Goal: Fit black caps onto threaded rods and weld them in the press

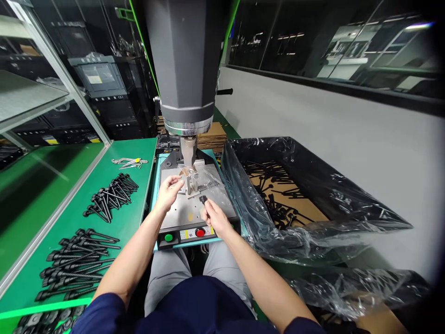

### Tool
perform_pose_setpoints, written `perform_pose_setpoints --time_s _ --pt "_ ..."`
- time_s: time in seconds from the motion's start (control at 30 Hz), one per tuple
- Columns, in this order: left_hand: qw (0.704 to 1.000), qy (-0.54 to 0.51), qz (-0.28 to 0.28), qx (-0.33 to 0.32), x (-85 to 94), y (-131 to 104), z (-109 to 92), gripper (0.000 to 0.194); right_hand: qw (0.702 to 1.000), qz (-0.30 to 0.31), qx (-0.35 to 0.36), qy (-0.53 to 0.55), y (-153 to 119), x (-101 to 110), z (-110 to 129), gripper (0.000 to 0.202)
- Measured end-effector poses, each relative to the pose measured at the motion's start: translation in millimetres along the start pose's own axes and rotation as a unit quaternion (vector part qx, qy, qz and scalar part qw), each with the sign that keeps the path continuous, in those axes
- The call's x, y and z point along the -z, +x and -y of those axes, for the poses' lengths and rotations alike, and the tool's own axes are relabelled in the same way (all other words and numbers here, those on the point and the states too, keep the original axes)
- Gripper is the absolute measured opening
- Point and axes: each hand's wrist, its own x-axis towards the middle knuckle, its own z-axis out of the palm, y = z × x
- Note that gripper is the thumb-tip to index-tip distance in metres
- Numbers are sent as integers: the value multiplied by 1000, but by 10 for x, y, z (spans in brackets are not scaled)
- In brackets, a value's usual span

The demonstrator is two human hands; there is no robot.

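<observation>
While the left hand hovers, loosely spread, beside the fixture, the right hand pinches a black part.

The right-hand grip holds a black-headed part above the metal plate of a press, and the left-hand grip, loosely curled, is just beside the upright fixture under the press head. Black ribbed parts lie in two groups on the green tabletop at left. At right, similar black parts lie in a plastic-lined bin.
</observation>
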Motion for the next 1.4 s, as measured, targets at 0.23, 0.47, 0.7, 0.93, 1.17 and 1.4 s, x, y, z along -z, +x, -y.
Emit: perform_pose_setpoints --time_s 0.23,0.47,0.7,0.93,1.17,1.4 --pt "998 28 62 3 -51 431 -39 60 998 6 25 -64 464 -190 -87 41" --pt "990 -130 13 47 -241 686 -70 35 975 -4 134 -175 890 -261 -39 35" --pt "943 -301 10 140 -263 714 -136 34 944 -113 204 -233 1112 -247 200 30" --pt "941 -299 9 155 -215 703 -205 26 933 -114 230 -254 1230 -151 416 40" --pt "938 -312 -4 151 -212 744 -245 28 912 -84 233 -327 1488 -111 477 30" --pt "939 -312 -10 142 -179 764 -201 30 933 -16 181 -311 1591 -44 503 36"
